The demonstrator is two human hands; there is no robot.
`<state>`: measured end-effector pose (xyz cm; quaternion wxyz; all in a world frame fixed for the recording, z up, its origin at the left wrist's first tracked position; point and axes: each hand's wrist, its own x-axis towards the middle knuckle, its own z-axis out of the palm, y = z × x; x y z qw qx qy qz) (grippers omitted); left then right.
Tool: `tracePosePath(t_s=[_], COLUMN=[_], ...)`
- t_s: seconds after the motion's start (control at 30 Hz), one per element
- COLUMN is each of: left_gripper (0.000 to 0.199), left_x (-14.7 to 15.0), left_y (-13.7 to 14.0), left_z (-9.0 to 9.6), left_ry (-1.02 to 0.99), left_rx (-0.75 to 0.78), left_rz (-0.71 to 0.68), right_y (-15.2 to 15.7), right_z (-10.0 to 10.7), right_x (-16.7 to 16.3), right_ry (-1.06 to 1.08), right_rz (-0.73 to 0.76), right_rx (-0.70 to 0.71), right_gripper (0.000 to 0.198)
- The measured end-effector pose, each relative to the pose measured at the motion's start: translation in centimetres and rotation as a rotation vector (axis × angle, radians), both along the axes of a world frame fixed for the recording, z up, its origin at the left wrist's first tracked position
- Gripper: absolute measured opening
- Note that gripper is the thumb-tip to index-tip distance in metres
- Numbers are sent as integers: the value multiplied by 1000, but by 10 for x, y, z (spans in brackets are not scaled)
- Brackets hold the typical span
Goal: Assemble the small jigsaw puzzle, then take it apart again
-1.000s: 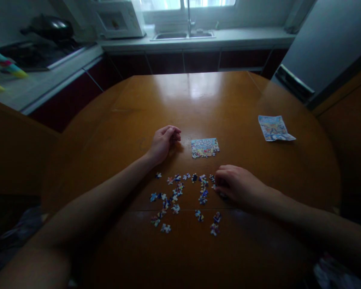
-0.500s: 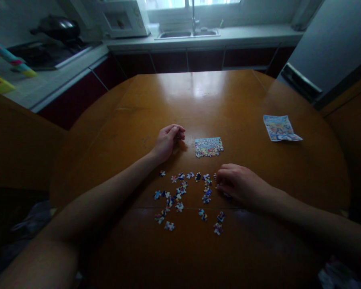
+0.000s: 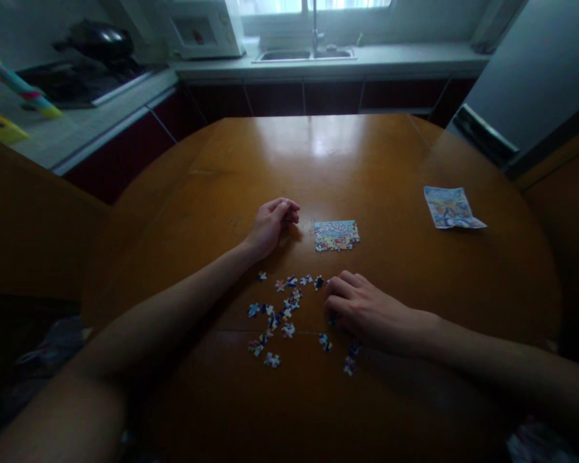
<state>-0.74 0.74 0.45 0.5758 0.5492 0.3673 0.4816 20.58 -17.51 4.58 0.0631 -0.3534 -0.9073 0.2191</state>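
A partly assembled jigsaw puzzle [image 3: 336, 236] with an uneven lower edge lies flat near the table's middle. My left hand [image 3: 273, 222] rests on the wood just left of it, fingers curled together, nothing visible in them. Nearer to me are loose jigsaw pieces [image 3: 287, 313], spread in small clusters. My right hand [image 3: 359, 305] is lowered over the right-hand group of pieces, palm down and fingers bent. It covers most of that group, and whatever its fingertips hold is hidden. A few pieces [image 3: 325, 343] show just below it.
The round-ended wooden table [image 3: 212, 193] carries a creased picture sheet [image 3: 451, 208] at the right. Beyond it run a counter with a sink [image 3: 284, 56], a white microwave [image 3: 202, 29] and a stove with a dark pan [image 3: 101, 42]. A grey appliance [image 3: 535, 83] stands at the right.
My right hand has shifted left, now covering the column of pieces that was visible beside it. My left hand stays in place. The view has shifted slightly.
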Motion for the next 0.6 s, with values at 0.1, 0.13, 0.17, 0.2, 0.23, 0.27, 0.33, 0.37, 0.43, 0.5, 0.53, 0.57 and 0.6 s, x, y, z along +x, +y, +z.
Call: tracePosePath(t_s=[0.1,0.13,0.17,0.2,0.23,0.27,0.33,0.37,0.43,0.5,0.53,0.57,0.6], left_gripper=[20,20,20,20,20,19,19,18,19,20,20,21,21], left_x=[0,0,0,0,0,-1,-1,-1,0,0,0,0,0], left_y=[0,0,-1,-1,-1,-1,-1,-1,-1,-2,-2,-2,-2], left_z=[1,1,1,1,0,0,1,1,2,2,3,3,3], left_ry=[8,9,8,9,10,11,6,2,3,18,25,30,31], left_rx=[0,-1,-2,-2,-1,2,7,7,5,1,0,0,1], left_rz=[0,0,0,0,-1,-2,-6,-6,-1,6,10,11,13], right_y=[0,0,0,0,0,0,0,1,1,1,1,1,1], right_z=[5,6,6,5,4,4,2,2,2,3,2,2,1], right_x=[0,0,1,1,1,2,2,2,2,2,2,2,2], right_ry=[-47,-50,-46,-39,-34,-31,-40,-49,-62,-73,-82,-90,-95], right_rz=[38,55,69,80,84,82,72,68,67,70,69,66,63], right_rx=[-6,-2,11,31,55,79,112,118,119,125,130,140,153], right_gripper=[8,8,10,11,12,12,9,8,6,6,6,6,5])
